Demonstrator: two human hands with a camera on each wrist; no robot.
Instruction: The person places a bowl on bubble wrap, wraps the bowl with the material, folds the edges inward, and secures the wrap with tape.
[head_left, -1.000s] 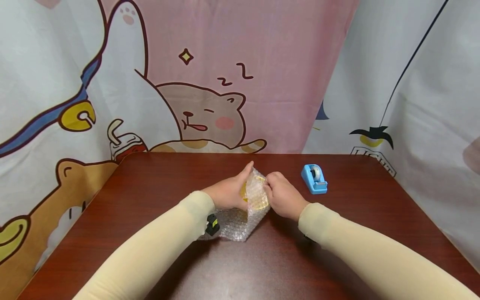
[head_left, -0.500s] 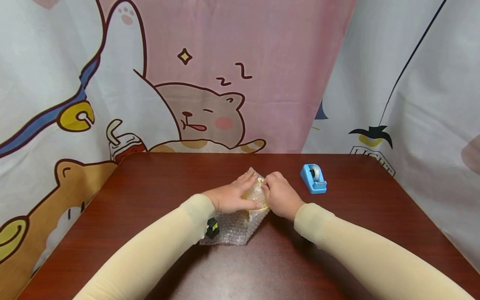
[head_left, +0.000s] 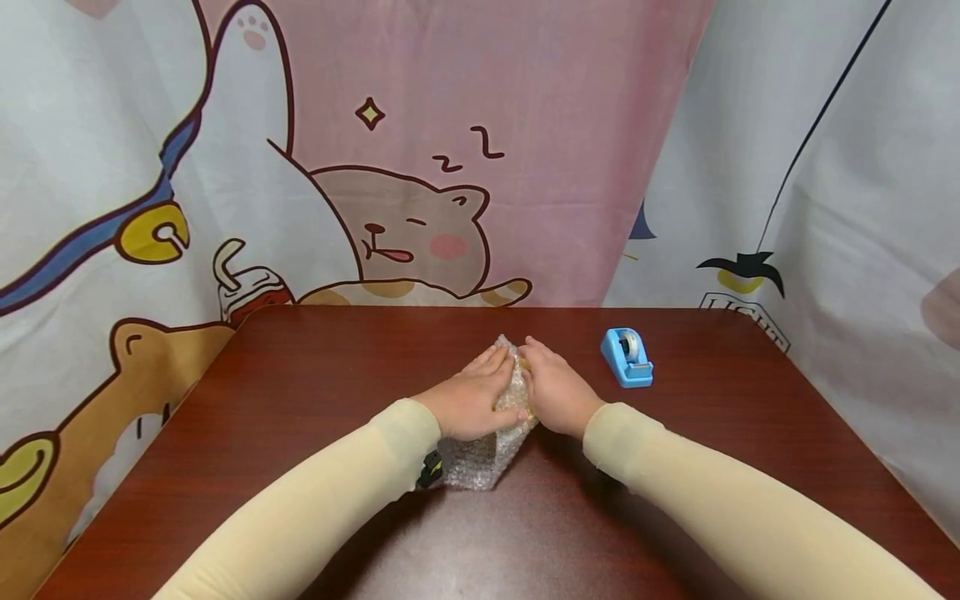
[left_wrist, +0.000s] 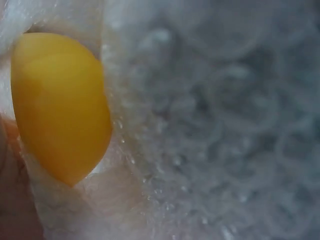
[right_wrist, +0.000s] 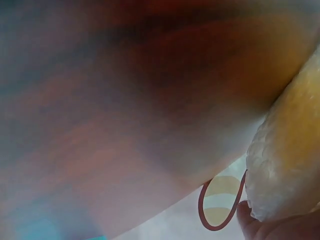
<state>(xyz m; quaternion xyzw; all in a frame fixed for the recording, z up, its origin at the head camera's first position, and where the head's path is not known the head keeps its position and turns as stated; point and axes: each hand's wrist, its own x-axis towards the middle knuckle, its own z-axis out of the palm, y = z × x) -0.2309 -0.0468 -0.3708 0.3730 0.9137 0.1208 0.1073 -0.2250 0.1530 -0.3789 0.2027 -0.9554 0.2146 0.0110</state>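
Between the two hands, near the middle of the table, a sheet of clear bubble wrap [head_left: 474, 462] is folded around a smooth, rounded yellow thing [left_wrist: 62, 107]. Its kind cannot be told, since most of it is covered. The left hand [head_left: 472, 402] presses on the wrap from the left and above, fingers extended, thumb toward the right. Against the right side rests the right hand [head_left: 561, 390], its fingers fairly straight and pointing away. The right wrist view shows yellow through the bubble wrap [right_wrist: 280, 165], with a fingertip touching its lower edge.
A light blue tape dispenser [head_left: 627, 358] with a roll of tape stands on the brown table [head_left: 315, 358], right of the hands. Behind the table hangs a curtain [head_left: 570, 167] printed with cartoon animals.
The left hand has come over the flap and now presses it down, hiding the yellow. The right hand has loosened its curled grip on the wrap's edge, its fingers straightening along the side.
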